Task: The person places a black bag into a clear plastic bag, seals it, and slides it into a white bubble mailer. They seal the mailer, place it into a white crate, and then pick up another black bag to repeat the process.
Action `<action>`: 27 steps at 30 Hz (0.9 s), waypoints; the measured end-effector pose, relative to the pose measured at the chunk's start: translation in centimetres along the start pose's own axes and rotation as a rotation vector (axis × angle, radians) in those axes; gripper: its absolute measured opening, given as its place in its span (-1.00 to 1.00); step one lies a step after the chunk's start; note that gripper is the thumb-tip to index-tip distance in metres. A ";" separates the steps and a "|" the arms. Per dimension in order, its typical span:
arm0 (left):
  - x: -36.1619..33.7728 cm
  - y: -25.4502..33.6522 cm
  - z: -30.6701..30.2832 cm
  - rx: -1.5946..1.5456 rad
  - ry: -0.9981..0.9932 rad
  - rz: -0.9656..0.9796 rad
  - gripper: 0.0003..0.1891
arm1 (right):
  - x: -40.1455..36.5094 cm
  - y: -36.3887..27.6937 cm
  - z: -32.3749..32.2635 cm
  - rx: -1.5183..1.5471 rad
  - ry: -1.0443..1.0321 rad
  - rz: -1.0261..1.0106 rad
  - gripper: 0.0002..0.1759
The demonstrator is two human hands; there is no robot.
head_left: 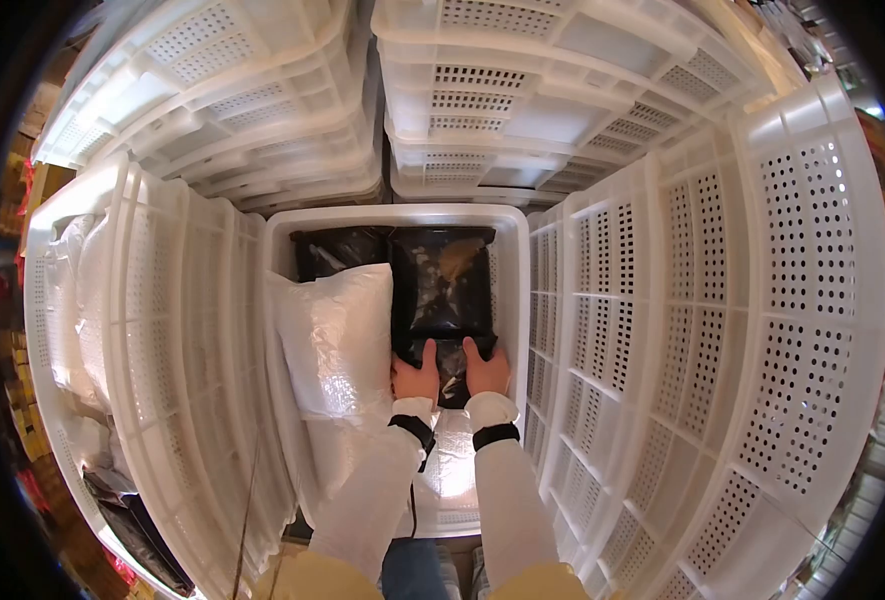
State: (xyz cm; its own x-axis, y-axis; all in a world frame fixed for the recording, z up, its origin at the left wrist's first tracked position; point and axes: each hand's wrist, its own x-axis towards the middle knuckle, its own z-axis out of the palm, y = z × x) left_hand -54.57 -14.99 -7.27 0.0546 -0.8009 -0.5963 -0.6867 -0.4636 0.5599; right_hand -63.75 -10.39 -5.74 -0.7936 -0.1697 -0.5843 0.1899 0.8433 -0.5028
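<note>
Inside a white plastic crate [510, 400], my left hand [417, 378] and my right hand [486, 370] grip the two sides of a small black package [452, 372], thumbs on top and the other fingers mostly hidden at its edges. Just beyond it lies a larger glossy black package [447, 280]. Another black package [332, 248] is at the crate's far left corner, partly covered by a white padded package [337, 335]. More white packaging [452, 450] shows beneath my wrists.
Tall stacks of white perforated crates rise on the left [197, 350], on the right [702, 300] and at the back [522, 90]. The outermost left crate holds white packages [77, 300] and a black package [137, 530].
</note>
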 end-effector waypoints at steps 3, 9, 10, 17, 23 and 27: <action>0.4 1.3 -0.2 0.101 -0.017 -0.112 0.06 | -0.2 0.4 -0.3 -0.005 -0.005 0.012 -0.21; 2.3 -1.0 1.3 0.095 0.062 -0.036 0.06 | 1.1 0.4 1.3 -0.186 0.049 0.056 -0.15; 2.2 -1.3 1.5 0.090 0.077 -0.025 0.05 | 1.1 0.1 1.1 -0.199 0.015 0.078 -0.14; 1.6 -1.5 0.5 -0.159 0.069 0.144 -0.06 | 0.0 0.8 0.3 0.012 0.048 -0.062 -0.21; -0.9 -1.1 -1.0 -0.392 -0.004 0.210 -0.07 | -3.8 0.3 -2.7 0.185 0.052 -0.126 -0.33; -4.1 -0.2 -2.8 -0.500 -0.035 0.170 -0.11 | -6.3 0.2 -3.9 0.343 0.114 -0.175 -0.49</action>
State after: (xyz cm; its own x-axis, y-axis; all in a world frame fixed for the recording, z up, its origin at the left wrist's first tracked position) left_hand -52.61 -12.66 -3.34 -0.0572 -0.8714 -0.4872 -0.2536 -0.4593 0.8513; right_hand -60.96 -7.14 0.30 -0.8865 -0.2219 -0.4060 0.2125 0.5841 -0.7834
